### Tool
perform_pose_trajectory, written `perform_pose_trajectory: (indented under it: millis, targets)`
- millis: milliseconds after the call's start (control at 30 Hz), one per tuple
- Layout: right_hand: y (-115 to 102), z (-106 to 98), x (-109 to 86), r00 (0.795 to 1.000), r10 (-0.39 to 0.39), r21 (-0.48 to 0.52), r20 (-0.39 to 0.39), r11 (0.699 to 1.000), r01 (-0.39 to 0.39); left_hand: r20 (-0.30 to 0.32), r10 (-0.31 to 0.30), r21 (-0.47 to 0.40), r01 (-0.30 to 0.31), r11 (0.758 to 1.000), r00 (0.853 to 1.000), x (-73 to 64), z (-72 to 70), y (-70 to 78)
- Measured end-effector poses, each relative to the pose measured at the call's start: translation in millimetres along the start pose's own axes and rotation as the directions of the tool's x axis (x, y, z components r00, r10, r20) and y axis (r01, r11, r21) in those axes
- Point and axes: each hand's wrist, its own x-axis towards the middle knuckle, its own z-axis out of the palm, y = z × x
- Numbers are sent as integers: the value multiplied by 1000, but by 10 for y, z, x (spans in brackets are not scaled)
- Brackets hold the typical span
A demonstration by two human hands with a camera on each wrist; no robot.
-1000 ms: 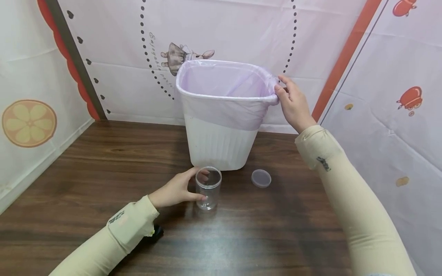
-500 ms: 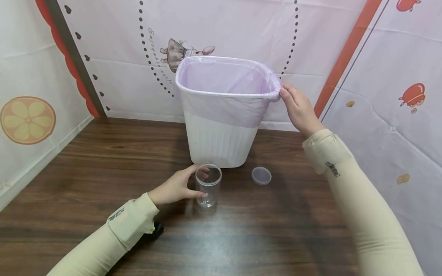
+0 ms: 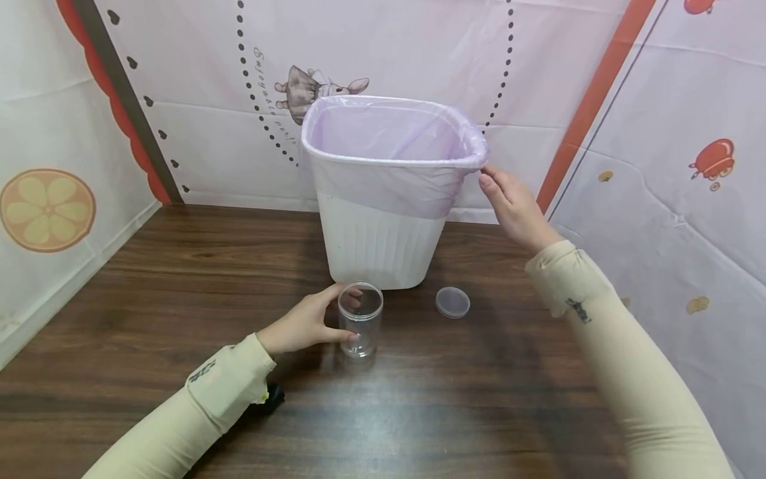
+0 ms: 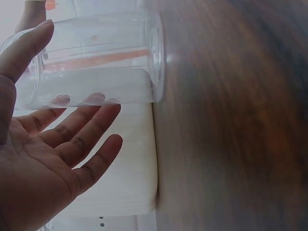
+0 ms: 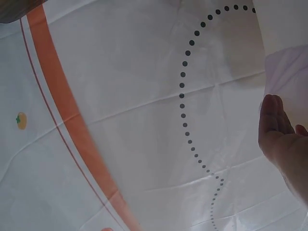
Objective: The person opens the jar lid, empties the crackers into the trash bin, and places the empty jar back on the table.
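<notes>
A clear plastic jar [image 3: 361, 326] without a lid stands upright on the table. My left hand [image 3: 311, 324] grips it from the left, thumb on the near side and fingertips on the far side. In the left wrist view the thumb and fingers lie against the jar's wall. Behind the jar stands a white trash can [image 3: 377, 246] lined with a pale purple bag [image 3: 389, 183] folded over its rim. At the can's right corner, just under the rim, is my right hand [image 3: 517, 209], its fingers extended close to the bag; some fingertips are hidden behind it.
A round clear lid [image 3: 452, 302] lies flat on the table [image 3: 419, 412], right of the jar. Something black [image 3: 272, 398] shows beneath the left wrist. Printed cloth walls [image 3: 239, 153] enclose the table at the back and both sides.
My right hand has come off the top of the rim and slid down to just below the can's corner, the bag now lying over that corner. The left hand and jar stay put.
</notes>
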Motion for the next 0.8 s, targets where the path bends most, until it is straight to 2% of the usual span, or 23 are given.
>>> perform_pose_trajectory:
  millis: [200, 433, 800]
  targets:
    - [73, 146, -122, 999, -23, 2, 36, 1000, 23, 2, 3, -3, -3, 1000, 1000, -3, -2, -11]
    - [185, 319, -271, 997, 4, 33, 83, 999, -7, 2, 9, -3, -9, 1000, 1000, 3, 0, 0]
    - [247, 420, -342, 994, 27, 16, 108, 999, -29, 6, -12, -15, 12, 1000, 1000, 3, -2, 5]
